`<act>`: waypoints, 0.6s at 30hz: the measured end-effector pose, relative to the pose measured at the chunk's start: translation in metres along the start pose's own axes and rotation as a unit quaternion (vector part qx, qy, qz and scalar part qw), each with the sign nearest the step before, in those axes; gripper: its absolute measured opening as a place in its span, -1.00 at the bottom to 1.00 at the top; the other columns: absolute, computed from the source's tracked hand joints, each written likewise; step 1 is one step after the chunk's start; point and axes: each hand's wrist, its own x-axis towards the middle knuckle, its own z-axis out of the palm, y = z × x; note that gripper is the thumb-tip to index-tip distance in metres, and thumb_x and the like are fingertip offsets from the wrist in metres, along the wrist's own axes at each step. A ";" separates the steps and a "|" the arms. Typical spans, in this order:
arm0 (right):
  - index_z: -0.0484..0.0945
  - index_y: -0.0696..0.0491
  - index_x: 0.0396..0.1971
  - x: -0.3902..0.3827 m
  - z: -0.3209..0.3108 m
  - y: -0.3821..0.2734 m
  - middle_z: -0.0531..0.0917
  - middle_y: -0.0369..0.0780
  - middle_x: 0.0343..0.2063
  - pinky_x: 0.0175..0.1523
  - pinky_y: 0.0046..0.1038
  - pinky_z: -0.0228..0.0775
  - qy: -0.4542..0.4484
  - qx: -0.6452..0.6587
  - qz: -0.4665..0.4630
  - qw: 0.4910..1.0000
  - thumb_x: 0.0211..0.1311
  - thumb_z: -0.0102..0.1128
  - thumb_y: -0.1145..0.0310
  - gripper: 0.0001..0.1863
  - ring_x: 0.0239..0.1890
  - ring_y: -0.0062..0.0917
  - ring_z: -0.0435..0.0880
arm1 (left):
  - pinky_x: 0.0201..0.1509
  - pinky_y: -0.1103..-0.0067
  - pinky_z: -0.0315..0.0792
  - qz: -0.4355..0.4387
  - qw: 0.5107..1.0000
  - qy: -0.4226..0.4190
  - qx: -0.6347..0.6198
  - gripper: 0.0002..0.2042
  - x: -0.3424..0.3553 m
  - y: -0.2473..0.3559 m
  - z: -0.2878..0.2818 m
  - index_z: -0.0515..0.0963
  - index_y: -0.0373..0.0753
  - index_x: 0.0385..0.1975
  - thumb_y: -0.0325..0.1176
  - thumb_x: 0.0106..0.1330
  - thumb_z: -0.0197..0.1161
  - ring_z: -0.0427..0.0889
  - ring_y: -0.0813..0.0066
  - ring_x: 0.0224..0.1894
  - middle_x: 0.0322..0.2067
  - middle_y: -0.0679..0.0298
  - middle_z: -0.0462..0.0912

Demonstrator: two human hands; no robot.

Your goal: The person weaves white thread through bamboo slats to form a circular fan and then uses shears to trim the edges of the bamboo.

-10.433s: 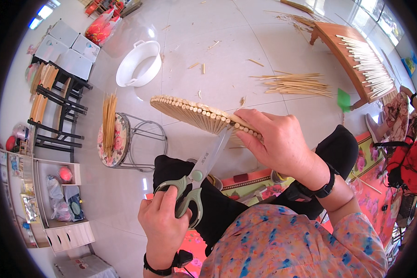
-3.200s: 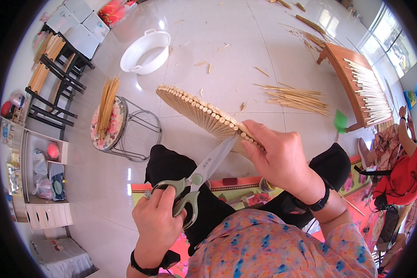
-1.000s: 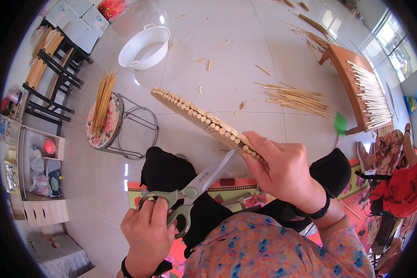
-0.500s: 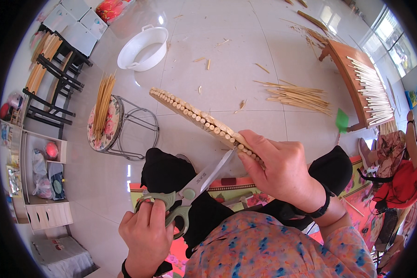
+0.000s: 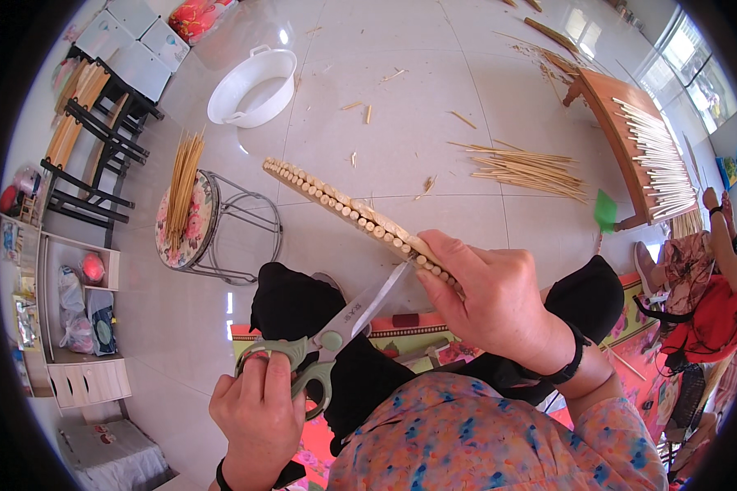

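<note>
My left hand is closed round the green handles of a pair of scissors. The blades reach up and to the right, and their tips meet the lower edge of a long, pale band of bound plant stalks. Rows of round cut stalk ends run along that band, which slants from upper left to lower right. My right hand pinches its lower-right end between thumb and fingers, close beside the scissor tips. Exactly where the tips touch is hard to make out.
A flowered stool at left bears upright-looking stalks. Beyond it sits a white basin. Loose stalks and scraps lie on the tiles. Right are a brown table with pale sticks, a green swatter and another person.
The stalk band and my right hand have shifted slightly left, and the scissor tips moved a little with them. At the right, the other person's hands have changed position.
</note>
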 end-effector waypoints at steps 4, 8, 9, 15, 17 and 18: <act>0.56 0.09 -0.12 0.000 0.000 -0.001 0.54 -0.30 -0.68 -0.62 -0.40 0.37 0.004 -0.004 0.005 1.000 0.04 0.37 0.35 -0.64 -0.71 -0.39 0.54 | -0.57 0.49 0.07 0.003 1.000 -0.003 0.001 -0.63 0.001 0.000 0.000 0.50 -0.28 -0.27 -0.42 -0.15 0.37 0.40 0.39 -0.67 -0.50 0.28 0.47; 0.56 0.08 -0.12 0.000 0.000 0.000 0.55 -0.30 -0.68 -0.62 -0.40 0.37 0.003 -0.002 0.008 1.000 0.05 0.36 0.35 -0.64 -0.71 -0.39 0.54 | -0.55 0.48 0.09 0.002 1.000 -0.010 0.006 -0.59 0.002 0.001 -0.002 0.49 -0.29 -0.24 -0.41 -0.18 0.39 0.42 0.38 -0.65 -0.49 0.28 0.48; 0.56 0.09 -0.12 0.001 0.000 0.000 0.55 -0.30 -0.68 -0.62 -0.40 0.37 0.002 -0.003 0.007 1.000 0.05 0.36 0.35 -0.64 -0.70 -0.39 0.55 | -0.55 0.47 0.09 0.002 1.000 -0.016 0.006 -0.57 0.003 0.002 -0.003 0.49 -0.29 -0.23 -0.40 -0.19 0.40 0.42 0.38 -0.65 -0.48 0.28 0.48; 0.55 0.12 -0.11 0.001 -0.001 0.000 0.54 -0.30 -0.68 -0.62 -0.39 0.36 -0.006 -0.012 -0.006 1.000 0.07 0.34 0.35 -0.64 -0.71 -0.40 0.54 | -0.53 0.45 0.14 -0.002 0.999 -0.049 0.024 -0.55 0.003 0.006 -0.009 0.48 -0.33 -0.20 -0.41 -0.19 0.39 0.45 0.35 -0.63 -0.43 0.22 0.50; 0.55 0.13 -0.11 0.000 -0.002 0.001 0.54 -0.29 -0.68 -0.62 -0.39 0.35 -0.009 -0.014 -0.013 1.000 0.08 0.33 0.35 -0.63 -0.72 -0.40 0.53 | -0.53 0.45 0.15 0.000 0.998 -0.060 0.027 -0.54 0.003 0.005 -0.010 0.48 -0.33 -0.18 -0.43 -0.18 0.38 0.45 0.33 -0.63 -0.42 0.21 0.50; 0.54 0.13 -0.10 0.000 -0.003 0.001 0.53 -0.29 -0.69 -0.63 -0.39 0.35 -0.013 -0.017 -0.019 1.000 0.08 0.33 0.35 -0.63 -0.72 -0.40 0.52 | -0.53 0.45 0.16 0.002 0.997 -0.070 0.029 -0.54 0.002 0.005 -0.010 0.48 -0.34 -0.17 -0.44 -0.17 0.37 0.46 0.32 -0.62 -0.41 0.21 0.51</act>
